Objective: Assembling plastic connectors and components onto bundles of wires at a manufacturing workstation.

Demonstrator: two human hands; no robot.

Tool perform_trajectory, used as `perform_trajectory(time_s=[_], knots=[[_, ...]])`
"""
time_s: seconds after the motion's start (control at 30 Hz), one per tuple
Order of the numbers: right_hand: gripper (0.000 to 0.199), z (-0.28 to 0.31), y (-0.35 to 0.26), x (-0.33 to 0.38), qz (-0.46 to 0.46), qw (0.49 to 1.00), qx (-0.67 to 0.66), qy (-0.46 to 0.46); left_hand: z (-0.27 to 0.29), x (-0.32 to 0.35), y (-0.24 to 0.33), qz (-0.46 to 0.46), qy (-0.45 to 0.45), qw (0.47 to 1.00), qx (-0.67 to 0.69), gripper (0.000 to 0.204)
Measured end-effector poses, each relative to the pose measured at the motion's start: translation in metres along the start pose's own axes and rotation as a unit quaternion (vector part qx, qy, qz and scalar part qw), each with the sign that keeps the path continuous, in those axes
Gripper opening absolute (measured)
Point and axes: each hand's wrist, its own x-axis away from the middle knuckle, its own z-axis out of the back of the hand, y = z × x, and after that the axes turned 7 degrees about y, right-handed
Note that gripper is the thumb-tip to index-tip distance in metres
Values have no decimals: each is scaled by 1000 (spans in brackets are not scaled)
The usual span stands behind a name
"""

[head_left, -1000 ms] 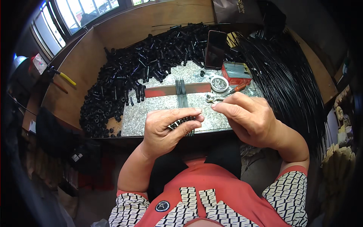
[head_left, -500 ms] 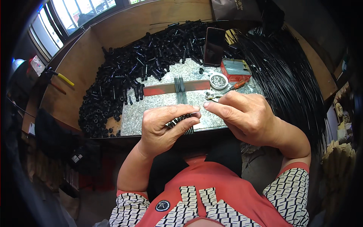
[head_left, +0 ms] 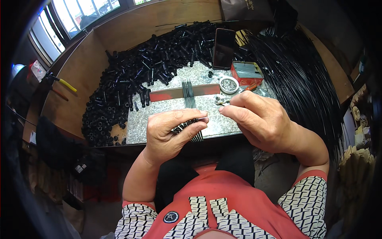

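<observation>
The left hand [head_left: 165,133] is gripping a row of thin dark rods [head_left: 188,97] between thumb and fingers, with short black pieces [head_left: 181,128] showing in the grasp. The rods are lying across the red-and-brown bar [head_left: 163,95] on the speckled slab [head_left: 137,125] and are reaching its near edge under that hand. The right hand [head_left: 258,119] is hovering over the slab's right part with thumb and forefinger drawn together; whether they are pinching something small, I cannot tell.

The work is looking partway along: this one row is being kept in order, though the fingers are hiding how much of it is finished. A heap of loose black tubular parts [head_left: 131,71] is lying along the slab's left and far sides, and a mass of long black rods [head_left: 294,79] is spreading off its right, so plenty is seemingly waiting.

Open room is showing on the slab left of the row and between the hands. Its far right is being crowded by a white dish [head_left: 228,92], a red box [head_left: 243,81], an orange tool handle [head_left: 250,87] and a metal tool [head_left: 221,100], while a phone [head_left: 223,47] is standing at its far edge
</observation>
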Motion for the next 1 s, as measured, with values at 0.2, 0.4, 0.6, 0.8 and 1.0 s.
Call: perform_trajectory(time_s=[0.2, 0.4, 0.6, 0.8, 1.0], knots=[[38, 3, 0, -2, -2, 1000, 3, -22, 1, 0, -3, -11, -3, 1000, -10, 17], [31, -3, -4, -2, -54, 998, 14, 32, -2, -3, -1, -2, -6, 1000, -12, 16], [27, 4, 2, -4, -9, 1000, 8, -1, -3, -6, -5, -44, -33, 998, -32, 21], [33, 11, 5, -4, 38, 999, 28, -2, -3, -8, -5, -54, -53, 996, -43, 28], [34, 8, 1, -5, 55, 998, 21, 6, -6, -7, -7, -96, -64, 991, -73, 34]])
